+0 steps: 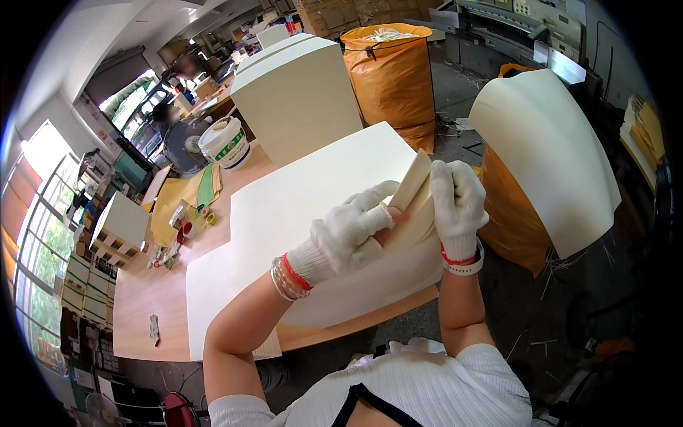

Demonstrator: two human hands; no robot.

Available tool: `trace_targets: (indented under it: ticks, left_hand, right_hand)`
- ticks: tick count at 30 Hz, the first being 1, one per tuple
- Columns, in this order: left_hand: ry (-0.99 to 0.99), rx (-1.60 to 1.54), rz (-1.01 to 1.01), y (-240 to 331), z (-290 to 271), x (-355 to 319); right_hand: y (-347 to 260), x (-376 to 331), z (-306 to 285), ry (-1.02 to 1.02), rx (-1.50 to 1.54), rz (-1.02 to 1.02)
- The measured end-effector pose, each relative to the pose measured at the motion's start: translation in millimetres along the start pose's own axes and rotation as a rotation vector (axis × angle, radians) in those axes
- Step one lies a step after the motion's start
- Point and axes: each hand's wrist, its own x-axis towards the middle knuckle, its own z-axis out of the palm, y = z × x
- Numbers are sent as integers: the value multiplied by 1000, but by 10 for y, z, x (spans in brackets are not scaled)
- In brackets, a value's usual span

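Both gloved hands are closed on a wad of cream paper sheets [416, 203] lifted off the near right corner of the big paper stack [306, 206] on the tabletop [142, 299]. The left hand [352, 231] pinches the wad from the side, thumb on top and fingers under, while the right hand [457, 206] wraps over its right edge. The wad curls up between them, its top edge fanned and bent.

The paper looks light and floppy in a small bunch, yet slippery sheet on sheet, so I'd judge the knit gloves help the grip. An edge or corner seems the place to take hold; the middle would only buckle or crease.

Behind the stack stand taller blocks of paper [299, 99], a white bucket [225, 142] and an orange sack [391, 71] of trimmings. To the right, a curved sheet [548, 149] droops over another orange sack.
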Motion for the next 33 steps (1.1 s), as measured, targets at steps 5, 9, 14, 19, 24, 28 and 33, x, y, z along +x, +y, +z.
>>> trace_targets:
  ticks: [5, 9, 14, 19, 24, 28, 33]
  left_hand:
    - [68, 19, -136, 116, 21, -18]
    - [86, 32, -77, 41, 40, -30]
    - [21, 68, 32, 50, -4, 19]
    - [22, -45, -121, 63, 12, -33]
    - [22, -15, -188, 117, -3, -2]
    - [42, -38, -160, 76, 8, -24]
    - [84, -147, -34, -62, 11, -110]
  right_hand:
    - [8, 3, -7, 1, -16, 4]
    - [-2, -3, 53, 92, 35, -142]
    - [-10, -1, -7, 0, 12, -4]
    - [10, -2, 4, 11, -15, 14]
    - [8, -2, -3, 30, -15, -2]
    - [15, -21, -15, 13, -1, 25]
    - [-79, -29, -16, 225, -74, -230]
